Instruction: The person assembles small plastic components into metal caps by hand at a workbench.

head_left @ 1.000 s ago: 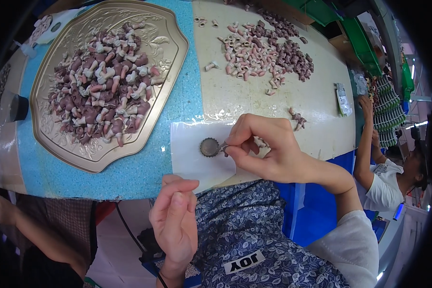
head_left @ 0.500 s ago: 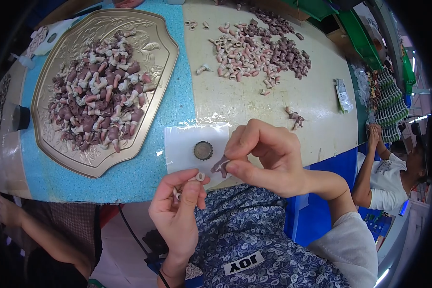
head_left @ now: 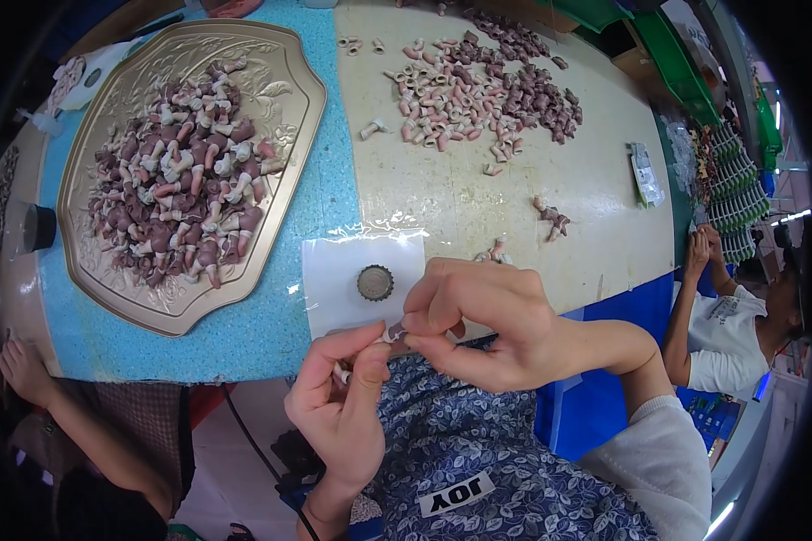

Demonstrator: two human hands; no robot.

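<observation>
My left hand is closed, pinching a small pale tube-shaped piece at the fingertips; a second pale piece shows lower, between its fingers. My right hand pinches a small purple-brown moulded piece between thumb and forefinger. Both hands' fingertips meet in front of my patterned apron, and the pieces touch or nearly touch there; fingers partly cover the contact. Just beyond lies a metal bottle cap on a white sheet. Some pale and pink pieces lie behind my right hand.
At left, a gold tray bears a heap of joined brown and pink pieces. Loose pink tubes and purple-brown pieces spread at the far side. A small packet lies at right. Other people sit on both sides.
My right hand has moved left and slightly down, bringing the purple-brown piece to the left hand's fingertips. The gap between my hands has closed.
</observation>
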